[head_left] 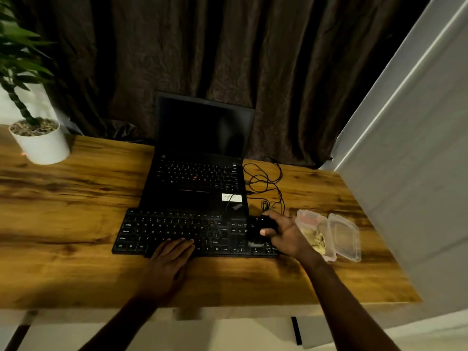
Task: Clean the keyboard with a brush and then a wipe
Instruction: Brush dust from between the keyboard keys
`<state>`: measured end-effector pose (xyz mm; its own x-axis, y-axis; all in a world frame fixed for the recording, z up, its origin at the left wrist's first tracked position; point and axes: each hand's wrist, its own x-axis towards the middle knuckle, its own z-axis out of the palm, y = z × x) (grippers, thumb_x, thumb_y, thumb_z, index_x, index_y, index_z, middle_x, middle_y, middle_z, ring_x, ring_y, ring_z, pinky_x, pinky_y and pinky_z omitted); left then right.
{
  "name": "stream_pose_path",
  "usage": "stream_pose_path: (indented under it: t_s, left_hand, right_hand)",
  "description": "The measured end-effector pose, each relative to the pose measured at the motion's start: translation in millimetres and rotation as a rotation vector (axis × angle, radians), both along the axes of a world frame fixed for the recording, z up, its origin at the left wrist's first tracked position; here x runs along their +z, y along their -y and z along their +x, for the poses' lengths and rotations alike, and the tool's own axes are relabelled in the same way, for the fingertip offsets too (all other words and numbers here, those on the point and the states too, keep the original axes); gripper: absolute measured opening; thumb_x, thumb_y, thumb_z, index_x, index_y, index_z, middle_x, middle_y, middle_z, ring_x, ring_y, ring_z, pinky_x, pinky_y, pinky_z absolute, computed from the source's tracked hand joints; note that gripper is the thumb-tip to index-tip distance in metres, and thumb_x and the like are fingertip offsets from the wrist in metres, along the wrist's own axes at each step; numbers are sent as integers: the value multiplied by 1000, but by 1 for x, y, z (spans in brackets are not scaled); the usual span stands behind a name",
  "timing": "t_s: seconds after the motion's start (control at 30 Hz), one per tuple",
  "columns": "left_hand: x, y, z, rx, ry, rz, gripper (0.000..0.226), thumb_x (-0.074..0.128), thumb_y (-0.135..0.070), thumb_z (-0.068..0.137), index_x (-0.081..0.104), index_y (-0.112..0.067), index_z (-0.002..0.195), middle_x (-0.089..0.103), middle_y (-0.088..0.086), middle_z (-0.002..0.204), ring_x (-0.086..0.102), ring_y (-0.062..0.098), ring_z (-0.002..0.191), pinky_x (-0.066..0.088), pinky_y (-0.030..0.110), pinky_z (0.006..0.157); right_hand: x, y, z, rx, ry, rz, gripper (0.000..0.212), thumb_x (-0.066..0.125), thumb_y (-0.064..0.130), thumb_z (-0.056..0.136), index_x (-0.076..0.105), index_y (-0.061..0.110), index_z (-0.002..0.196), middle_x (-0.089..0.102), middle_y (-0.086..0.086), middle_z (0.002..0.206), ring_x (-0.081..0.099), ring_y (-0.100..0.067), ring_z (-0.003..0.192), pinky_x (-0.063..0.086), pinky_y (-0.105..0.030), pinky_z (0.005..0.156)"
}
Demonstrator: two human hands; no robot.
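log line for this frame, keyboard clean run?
stage: pre-brush | left hand: flat on keyboard | right hand: gripping black mouse at keyboard's right end | clear plastic case: open | brush, wipe: not identifiable

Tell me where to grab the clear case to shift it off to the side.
Take the clear case by its right half, the empty open lid. It lies flat at the right hand's far side, opened like a book, so come from above and right, a pinch grip on the lid's outer rim. Contents sit in the left half.

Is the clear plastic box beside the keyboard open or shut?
Open. The clear plastic box has its lid folded out flat to the right on the desk, and the inside shows.
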<state>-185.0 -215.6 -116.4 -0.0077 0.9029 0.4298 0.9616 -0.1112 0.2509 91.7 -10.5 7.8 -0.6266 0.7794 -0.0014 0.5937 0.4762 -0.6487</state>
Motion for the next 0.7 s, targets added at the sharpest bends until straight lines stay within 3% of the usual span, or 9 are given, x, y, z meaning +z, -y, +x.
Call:
stream_pose_path:
  t_s: [0.13, 0.23, 0.27, 0.37, 0.4, 0.57, 0.7]
  left_hand:
    - [2, 0, 0, 16, -1, -32, 55, 20, -37, 106, 64, -14, 130, 61, 2, 136, 48, 19, 127, 15, 35, 118]
    - [2, 0, 2, 21, 9, -9, 59, 16, -37, 106, 65, -13, 129, 61, 2, 136, 48, 18, 127, 16, 36, 117]
    - [1, 0, 2, 19, 8, -1, 60, 15, -37, 106, 65, -13, 129, 62, 2, 135, 48, 19, 127, 17, 36, 117]
    - [2, -1, 2, 22, -12, 21, 46, 34, -31, 101, 67, -12, 127, 63, 3, 133, 48, 19, 126, 17, 36, 117]
    - [1, -1, 2, 19, -12, 28, 45, 38, -31, 98, 67, -12, 126, 63, 4, 133, 48, 19, 126, 16, 36, 117]
    - [-1, 0, 0, -7, 10, 39, 58, 19, -41, 105, 64, -13, 129, 61, 3, 136, 48, 19, 127, 17, 36, 117]
    - [1, -1, 2, 12, -12, 31, 45, 40, -31, 96, 64, -13, 129, 61, 2, 136, 49, 19, 126, 20, 37, 116]
  right_hand:
    - [4, -11, 22, -30, 44, 16, 36, 68, 6, 88, 56, 30, 111, 64, -3, 103, 63, -17, 91, 52, -14, 65]
    - [3, -23, 43, -83, 152, 59, 38, 69, 11, 86, 57, 31, 117, 63, -6, 107, 63, -22, 97, 60, -31, 74]
    - [2, -24, 45, -91, 171, 74, 40, 69, 14, 86, 56, 32, 119, 63, -6, 108, 63, -22, 97, 59, -31, 76]
    - [0, -16, 28, -32, 132, 102, 36, 68, 10, 87, 58, 24, 118, 63, 1, 100, 62, -9, 88, 49, -10, 65]
    - [0, -11, 18, -13, 104, 90, 36, 68, 9, 87, 58, 23, 119, 63, 2, 100, 61, -6, 87, 48, -8, 63]
    - [-1, 1, 2, 4, 8, 4, 33, 67, 21, 86, 57, 32, 115, 63, -1, 106, 64, -17, 95, 61, -34, 72]
    - [3, -10, 28, -26, 94, 63, 31, 68, 14, 88, 56, 31, 110, 66, -5, 101, 65, -20, 91, 55, -18, 65]
